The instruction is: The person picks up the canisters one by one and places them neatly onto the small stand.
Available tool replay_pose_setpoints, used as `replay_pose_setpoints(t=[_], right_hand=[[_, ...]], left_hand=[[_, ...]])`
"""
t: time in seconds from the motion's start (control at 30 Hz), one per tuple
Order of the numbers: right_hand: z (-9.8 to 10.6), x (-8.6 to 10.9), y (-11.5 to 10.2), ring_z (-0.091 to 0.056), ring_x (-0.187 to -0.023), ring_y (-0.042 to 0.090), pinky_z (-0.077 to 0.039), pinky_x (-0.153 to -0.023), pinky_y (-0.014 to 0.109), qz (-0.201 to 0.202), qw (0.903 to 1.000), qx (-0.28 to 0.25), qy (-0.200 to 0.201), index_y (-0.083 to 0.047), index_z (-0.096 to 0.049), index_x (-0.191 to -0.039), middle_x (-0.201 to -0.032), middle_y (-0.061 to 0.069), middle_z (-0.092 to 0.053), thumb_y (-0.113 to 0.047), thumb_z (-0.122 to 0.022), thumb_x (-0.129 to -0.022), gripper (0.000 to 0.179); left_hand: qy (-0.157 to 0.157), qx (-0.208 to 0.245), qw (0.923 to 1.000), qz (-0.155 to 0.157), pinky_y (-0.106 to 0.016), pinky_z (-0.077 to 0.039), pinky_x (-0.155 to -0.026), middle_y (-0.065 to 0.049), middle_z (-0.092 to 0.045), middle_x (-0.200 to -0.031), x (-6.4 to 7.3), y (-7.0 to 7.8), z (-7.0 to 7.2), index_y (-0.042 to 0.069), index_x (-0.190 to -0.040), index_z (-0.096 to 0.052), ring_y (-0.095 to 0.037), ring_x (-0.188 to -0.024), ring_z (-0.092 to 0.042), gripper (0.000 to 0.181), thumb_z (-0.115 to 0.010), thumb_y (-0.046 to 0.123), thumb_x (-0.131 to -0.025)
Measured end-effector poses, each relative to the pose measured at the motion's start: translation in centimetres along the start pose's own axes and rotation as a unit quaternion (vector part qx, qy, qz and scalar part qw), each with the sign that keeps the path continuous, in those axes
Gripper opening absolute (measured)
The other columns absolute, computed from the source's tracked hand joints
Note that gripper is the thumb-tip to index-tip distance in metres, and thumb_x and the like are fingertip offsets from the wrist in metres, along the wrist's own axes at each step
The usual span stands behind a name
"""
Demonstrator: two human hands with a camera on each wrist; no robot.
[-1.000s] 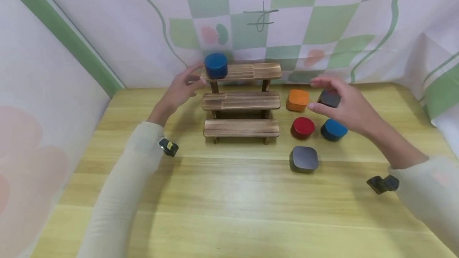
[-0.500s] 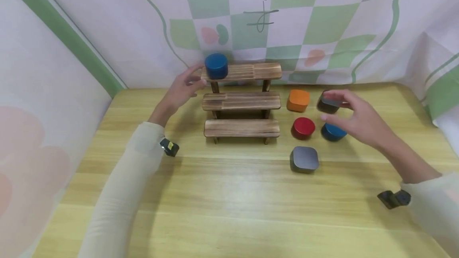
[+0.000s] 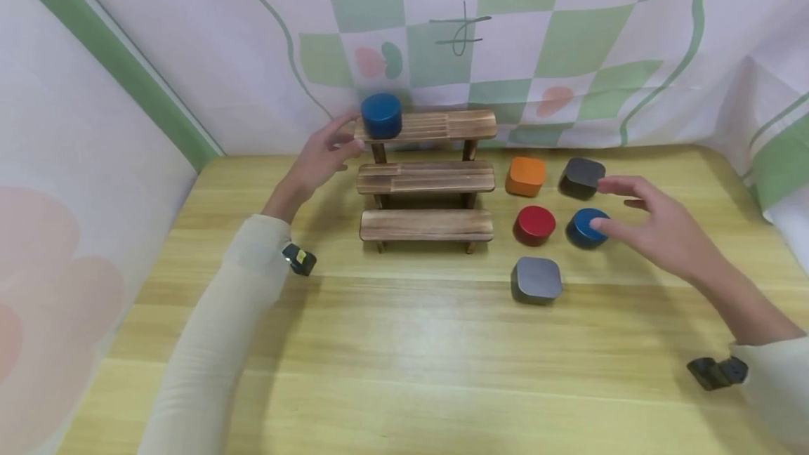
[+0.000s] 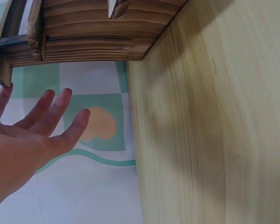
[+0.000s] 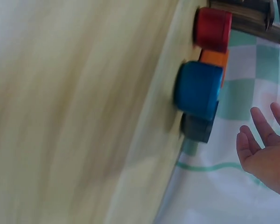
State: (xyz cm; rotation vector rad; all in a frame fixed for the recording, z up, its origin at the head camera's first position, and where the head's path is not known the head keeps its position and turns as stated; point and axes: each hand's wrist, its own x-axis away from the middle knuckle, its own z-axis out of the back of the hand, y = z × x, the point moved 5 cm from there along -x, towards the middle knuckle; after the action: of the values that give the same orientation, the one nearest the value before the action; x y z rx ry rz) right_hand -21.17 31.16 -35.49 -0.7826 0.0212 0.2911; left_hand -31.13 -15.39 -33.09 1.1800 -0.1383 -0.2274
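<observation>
A three-step wooden stand (image 3: 426,225) rises at the back of the table, with a round blue block (image 3: 382,116) on the left end of its top step. My left hand (image 3: 319,158) is at that end, thumb and fingertips right at the step's edge; in the left wrist view its fingers (image 4: 53,112) are spread. To the right, my right hand (image 3: 660,227) hovers with nothing in it, its thumb overlapping a second round blue block (image 3: 586,229). Close by its fingertips is a black rounded-square block (image 3: 581,178). In the right wrist view the fingers (image 5: 263,128) are extended beside the blocks.
Between the stand and my right hand lie an orange rounded-square block (image 3: 525,176), a round red block (image 3: 534,225) and a grey rounded-square block (image 3: 536,280). A patterned cloth (image 3: 436,5) hangs behind the wooden table (image 3: 404,371).
My right hand has drawn back to the right and toward me, uncovering the black block and most of the nearer blue one. The left hand holds its place by the top step.
</observation>
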Motion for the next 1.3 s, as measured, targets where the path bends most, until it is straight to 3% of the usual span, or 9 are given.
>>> replay_pose_setpoints(t=[0.2,0.3,0.53,0.63,0.77,0.87,1.1,1.2,1.3], right_hand=[[0.4,0.3,2.2,-0.042,-0.114,-0.005,-0.031,-0.091,0.001,0.010,0.9998,-0.019,0.000,-0.004,-0.046,-0.145,-0.135,0.012,-0.053,-0.012,-0.077,-0.090,0.064],[0.5,0.4,3.2,-0.043,-0.115,-0.005,-0.031,-0.092,0.002,0.016,0.9995,-0.024,-0.011,-0.004,-0.043,-0.146,-0.133,0.006,-0.052,-0.007,-0.080,-0.086,0.071],[0.7,0.9,5.1,-0.041,-0.117,0.002,-0.029,-0.091,0.001,0.011,0.9990,-0.017,-0.041,-0.002,-0.037,-0.149,-0.135,0.010,-0.048,-0.006,-0.083,-0.081,0.082],[0.7,0.8,5.6,-0.040,-0.117,-0.001,-0.029,-0.091,0.001,0.016,0.9987,-0.017,-0.046,-0.002,-0.037,-0.149,-0.131,0.002,-0.049,-0.005,-0.084,-0.079,0.085],[0.6,0.5,6.2,-0.038,-0.116,-0.008,-0.027,-0.091,0.000,0.017,0.9982,-0.014,-0.055,-0.002,-0.036,-0.150,-0.131,0.003,-0.050,-0.005,-0.086,-0.077,0.088],[0.4,0.3,6.6,-0.041,-0.116,-0.002,-0.026,-0.092,0.000,0.012,0.9980,-0.013,-0.061,-0.003,-0.036,-0.150,-0.132,0.014,-0.051,-0.006,-0.086,-0.077,0.089],[-0.9,0.1,7.1,-0.042,-0.126,0.040,-0.023,-0.102,0.008,-0.018,0.9961,-0.013,-0.085,-0.003,-0.033,-0.152,-0.137,0.028,-0.050,-0.012,-0.084,-0.081,0.087],[-1.3,-0.1,7.0,-0.041,-0.127,0.045,-0.025,-0.107,0.016,-0.020,0.9959,-0.011,-0.087,0.001,-0.033,-0.151,-0.139,0.031,-0.047,-0.013,-0.083,-0.082,0.086],[-1.6,-0.3,6.8,-0.042,-0.125,0.045,-0.030,-0.102,0.012,-0.020,0.9961,-0.003,-0.086,0.003,-0.035,-0.148,-0.139,0.032,-0.046,-0.014,-0.083,-0.083,0.083]], left_hand=[[0.000,-0.002,1.0000,0.001,-0.054,-0.047,-0.100,-0.017,-0.051,-0.143,-0.1,0.0,-0.1,0.028,-0.156,-0.037,-0.031,-0.121,-0.057,0.060,-0.061,0.027,-0.101],[-0.001,-0.001,1.0000,0.000,-0.054,-0.047,-0.100,-0.017,-0.051,-0.143,-0.1,0.0,-0.2,0.028,-0.156,-0.036,-0.032,-0.121,-0.057,0.060,-0.061,0.027,-0.101],[-0.007,0.003,1.0000,-0.003,-0.056,-0.046,-0.101,-0.018,-0.050,-0.143,-0.1,0.0,-0.4,0.028,-0.157,-0.035,-0.035,-0.122,-0.056,0.061,-0.061,0.028,-0.101],[-0.004,-0.001,1.0000,-0.001,-0.054,-0.047,-0.100,-0.018,-0.050,-0.143,-0.1,0.1,-0.3,0.028,-0.157,-0.035,-0.033,-0.121,-0.057,0.061,-0.061,0.027,-0.101],[-0.003,-0.001,1.0000,0.006,-0.051,-0.047,-0.100,-0.017,-0.049,-0.145,0.0,0.2,0.0,0.028,-0.157,-0.034,-0.031,-0.122,-0.057,0.062,-0.062,0.027,-0.101],[-0.002,0.001,0.9999,0.011,-0.051,-0.047,-0.101,-0.017,-0.050,-0.145,0.0,0.2,0.2,0.029,-0.157,-0.034,-0.031,-0.121,-0.057,0.062,-0.062,0.027,-0.101],[-0.002,0.001,0.9999,0.010,-0.052,-0.047,-0.101,-0.016,-0.049,-0.145,0.0,0.0,0.3,0.029,-0.157,-0.035,-0.030,-0.120,-0.057,0.062,-0.062,0.027,-0.101],[-0.001,0.004,1.0000,0.008,-0.052,-0.047,-0.100,-0.016,-0.049,-0.145,-0.1,0.0,0.3,0.028,-0.157,-0.035,-0.031,-0.120,-0.057,0.062,-0.062,0.027,-0.101],[-0.001,0.008,0.9999,0.008,-0.053,-0.046,-0.101,-0.017,-0.050,-0.144,-0.2,-0.1,0.3,0.028,-0.157,-0.035,-0.032,-0.121,-0.057,0.062,-0.062,0.027,-0.101]])
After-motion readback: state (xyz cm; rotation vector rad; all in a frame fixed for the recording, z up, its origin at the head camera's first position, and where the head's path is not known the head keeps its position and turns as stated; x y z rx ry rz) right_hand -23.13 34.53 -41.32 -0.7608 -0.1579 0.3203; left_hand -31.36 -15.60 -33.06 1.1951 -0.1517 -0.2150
